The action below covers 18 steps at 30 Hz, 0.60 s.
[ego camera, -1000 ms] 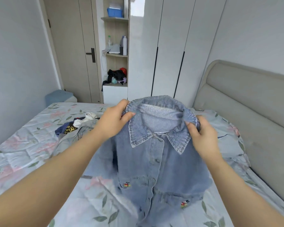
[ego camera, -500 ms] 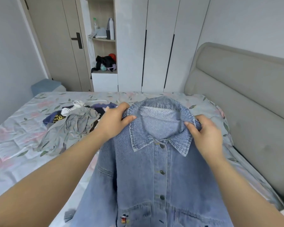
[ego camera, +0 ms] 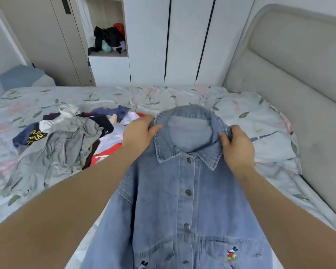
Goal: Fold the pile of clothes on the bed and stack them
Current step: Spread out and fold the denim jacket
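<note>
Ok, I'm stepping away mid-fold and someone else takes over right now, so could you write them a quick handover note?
Hands: left hand and right hand each grip one end of the collar of the denim shirt, its buttoned front facing up.
Things: the unfolded pile of clothes lies on the bed, to the left of the shirt.
Done: no folded stack shows.
Left: fold the shirt, then every piece in the pile, and stack them.
</note>
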Each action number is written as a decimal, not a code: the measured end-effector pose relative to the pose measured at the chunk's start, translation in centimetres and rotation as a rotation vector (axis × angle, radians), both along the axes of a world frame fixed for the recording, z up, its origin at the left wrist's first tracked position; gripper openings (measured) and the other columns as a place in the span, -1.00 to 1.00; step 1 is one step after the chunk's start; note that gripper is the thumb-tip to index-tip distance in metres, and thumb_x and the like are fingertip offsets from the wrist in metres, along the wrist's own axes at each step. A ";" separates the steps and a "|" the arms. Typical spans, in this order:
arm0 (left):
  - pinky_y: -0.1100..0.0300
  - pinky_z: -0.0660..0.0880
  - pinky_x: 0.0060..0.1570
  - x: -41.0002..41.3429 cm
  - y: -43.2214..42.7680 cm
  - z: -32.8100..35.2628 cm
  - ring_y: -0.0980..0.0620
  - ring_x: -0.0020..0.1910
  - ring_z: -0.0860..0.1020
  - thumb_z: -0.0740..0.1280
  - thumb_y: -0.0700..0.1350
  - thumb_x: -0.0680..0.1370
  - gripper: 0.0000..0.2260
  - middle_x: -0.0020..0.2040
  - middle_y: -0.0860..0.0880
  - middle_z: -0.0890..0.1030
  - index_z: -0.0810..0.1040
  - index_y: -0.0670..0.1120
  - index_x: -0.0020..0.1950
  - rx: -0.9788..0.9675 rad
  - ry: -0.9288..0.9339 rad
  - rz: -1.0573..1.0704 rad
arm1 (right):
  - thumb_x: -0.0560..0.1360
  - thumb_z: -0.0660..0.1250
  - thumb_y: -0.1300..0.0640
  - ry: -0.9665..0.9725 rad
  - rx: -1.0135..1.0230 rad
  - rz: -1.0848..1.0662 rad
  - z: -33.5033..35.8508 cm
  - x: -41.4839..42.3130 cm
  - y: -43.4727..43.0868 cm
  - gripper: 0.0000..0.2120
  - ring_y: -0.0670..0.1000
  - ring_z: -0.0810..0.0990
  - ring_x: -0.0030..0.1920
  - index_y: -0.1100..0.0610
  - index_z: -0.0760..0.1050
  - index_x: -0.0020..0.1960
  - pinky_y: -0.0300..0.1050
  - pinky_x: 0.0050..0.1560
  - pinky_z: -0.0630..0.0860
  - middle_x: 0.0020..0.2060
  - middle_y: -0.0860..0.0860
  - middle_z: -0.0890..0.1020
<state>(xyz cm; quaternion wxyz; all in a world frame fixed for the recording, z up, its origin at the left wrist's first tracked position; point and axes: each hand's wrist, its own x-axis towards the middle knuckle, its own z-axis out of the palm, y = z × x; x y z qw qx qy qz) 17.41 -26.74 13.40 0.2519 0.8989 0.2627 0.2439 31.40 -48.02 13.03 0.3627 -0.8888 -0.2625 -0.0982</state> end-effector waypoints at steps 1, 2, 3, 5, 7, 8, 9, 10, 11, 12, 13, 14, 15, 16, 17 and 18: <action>0.14 0.14 -0.30 2.3 1.3 -0.2 -0.16 -0.23 0.45 0.27 -0.09 0.59 -0.80 -0.31 -0.11 0.44 0.46 -0.24 -0.06 -0.005 -0.043 0.017 | 0.58 0.22 0.15 0.008 0.051 -0.021 -0.2 1.6 1.6 -0.83 0.24 0.49 -0.08 0.27 0.42 0.00 0.02 -0.19 0.31 -0.13 0.22 0.55; 0.18 0.15 -0.28 4.4 2.4 -0.7 -0.17 -0.14 0.49 0.25 -0.13 0.60 -0.84 -0.21 -0.13 0.51 0.48 -0.23 0.05 -0.009 -0.065 0.035 | 0.58 0.21 0.18 0.030 0.097 -0.029 -0.5 2.9 3.1 -0.82 0.22 0.49 -0.02 0.28 0.42 0.10 0.03 -0.09 0.35 -0.05 0.22 0.55; 0.17 0.23 -0.21 6.2 3.2 -1.5 -0.18 0.01 0.51 0.22 -0.16 0.60 -0.79 -0.02 -0.16 0.55 0.44 -0.18 0.22 -0.011 -0.037 0.060 | 0.57 0.20 0.21 0.067 0.128 -0.022 -1.1 4.0 4.2 -0.77 0.19 0.48 0.02 0.28 0.39 0.19 0.02 -0.01 0.36 0.01 0.20 0.54; -0.05 0.35 0.14 8.6 4.3 -4.9 -0.15 0.39 0.29 0.17 -0.14 0.61 -0.54 0.43 -0.16 0.31 0.16 -0.12 0.49 0.081 0.213 0.097 | 0.56 0.19 0.22 0.134 0.068 -0.005 -3.7 5.5 5.3 -0.63 0.14 0.43 0.10 0.25 0.29 0.34 0.02 0.11 0.33 0.11 0.15 0.47; -0.16 0.12 0.41 9.5 4.0 -9.3 -0.09 0.54 -0.05 0.14 -0.06 0.62 -0.40 0.57 -0.08 -0.07 -0.11 -0.13 0.55 0.243 0.511 0.056 | 0.58 0.17 0.20 0.177 -0.128 -0.032 -7.9 6.1 4.8 -0.52 0.10 0.28 0.39 0.16 0.17 0.47 0.05 0.31 0.22 0.40 0.10 0.32; -0.14 0.06 0.43 9.2 3.4 -11.4 -0.07 0.54 -0.11 0.14 -0.02 0.62 -0.38 0.57 -0.05 -0.14 -0.15 -0.12 0.55 0.271 0.582 0.010 | 0.59 0.14 0.20 0.220 -0.200 -0.049 -9.9 5.8 4.1 -0.50 0.07 0.18 0.46 0.11 0.13 0.50 0.06 0.38 0.16 0.48 0.05 0.22; -0.12 0.05 0.43 9.1 2.6 -13.8 -0.06 0.54 -0.13 0.13 0.01 0.62 -0.37 0.57 -0.04 -0.16 -0.15 -0.12 0.55 0.255 0.625 -0.046 | 0.59 0.12 0.21 0.273 -0.242 -0.073 -12.1 5.8 3.1 -0.50 0.06 0.15 0.48 0.08 0.14 0.50 0.07 0.40 0.13 0.50 0.03 0.18; -0.11 0.05 0.43 8.8 1.6 -15.9 -0.05 0.54 -0.14 0.13 0.04 0.62 -0.37 0.57 -0.03 -0.16 -0.15 -0.11 0.55 0.218 0.661 -0.104 | 0.58 0.12 0.24 0.320 -0.265 -0.103 -14.3 5.8 2.0 -0.52 0.07 0.17 0.47 0.08 0.18 0.49 0.07 0.39 0.15 0.49 0.04 0.21; -0.10 0.06 0.43 8.5 0.5 -18.0 -0.05 0.54 -0.16 0.12 0.06 0.62 -0.37 0.57 -0.02 -0.17 -0.15 -0.10 0.55 0.169 0.700 -0.164 | 0.56 0.12 0.26 0.359 -0.284 -0.134 -16.3 5.8 0.8 -0.53 0.08 0.21 0.45 0.08 0.24 0.46 0.06 0.37 0.17 0.46 0.04 0.25; -0.10 0.06 0.45 8.2 -0.6 -19.9 -0.05 0.54 -0.18 0.10 0.07 0.63 -0.37 0.57 -0.02 -0.18 -0.16 -0.09 0.55 0.120 0.741 -0.215 | 0.56 0.12 0.27 0.400 -0.312 -0.164 -18.1 6.0 -0.5 -0.55 0.09 0.25 0.42 0.08 0.28 0.43 0.05 0.34 0.20 0.44 0.04 0.30; -0.09 0.04 0.46 7.9 -1.8 -21.6 -0.05 0.54 -0.19 0.08 0.08 0.63 -0.38 0.57 -0.01 -0.19 -0.18 -0.06 0.55 0.073 0.778 -0.253 | 0.56 0.12 0.26 0.443 -0.343 -0.188 -19.7 6.3 -1.8 -0.56 0.10 0.27 0.41 0.06 0.30 0.42 0.03 0.32 0.20 0.43 0.03 0.32; -0.09 0.02 0.47 7.7 -3.0 -23.2 -0.04 0.54 -0.20 0.07 0.08 0.63 -0.39 0.56 0.01 -0.20 -0.19 -0.04 0.56 0.024 0.806 -0.280 | 0.57 0.12 0.23 0.489 -0.370 -0.210 -21.1 6.7 -3.0 -0.57 0.10 0.29 0.40 0.04 0.30 0.42 0.03 0.31 0.20 0.42 0.02 0.33; -0.08 0.01 0.48 7.5 -4.2 -24.7 -0.03 0.54 -0.20 0.07 0.08 0.64 -0.39 0.56 0.02 -0.20 -0.19 -0.02 0.56 -0.022 0.824 -0.299 | 0.58 0.11 0.20 0.537 -0.393 -0.233 -22.5 7.2 -4.1 -0.57 0.11 0.30 0.39 0.02 0.28 0.43 0.04 0.31 0.20 0.43 0.01 0.33; -0.07 0.01 0.48 7.6 -5.4 -26.1 -0.01 0.54 -0.20 0.08 0.09 0.63 -0.40 0.56 0.03 -0.20 -0.18 -0.01 0.56 -0.060 0.837 -0.312 | 0.59 0.10 0.17 0.582 -0.420 -0.250 -23.9 7.7 -5.1 -0.57 0.12 0.30 0.38 0.01 0.25 0.45 0.06 0.30 0.20 0.44 0.01 0.32; -0.06 0.02 0.48 7.8 -6.5 -27.4 -0.01 0.54 -0.19 0.08 0.09 0.63 -0.40 0.56 0.03 -0.20 -0.17 0.01 0.56 -0.092 0.849 -0.323 | 0.60 0.10 0.14 0.627 -0.451 -0.262 -25.3 8.4 -6.0 -0.56 0.14 0.30 0.38 0.00 0.20 0.47 0.10 0.31 0.21 0.45 0.02 0.30; -0.06 0.03 0.48 8.1 -7.5 -28.5 0.00 0.54 -0.17 0.08 0.10 0.63 -0.40 0.56 0.04 -0.19 -0.16 0.01 0.56 -0.132 0.858 -0.326 | 0.60 0.10 0.08 0.676 -0.479 -0.270 -26.7 9.0 -6.8 -0.53 0.17 0.29 0.38 0.00 0.15 0.49 0.14 0.31 0.21 0.46 0.03 0.28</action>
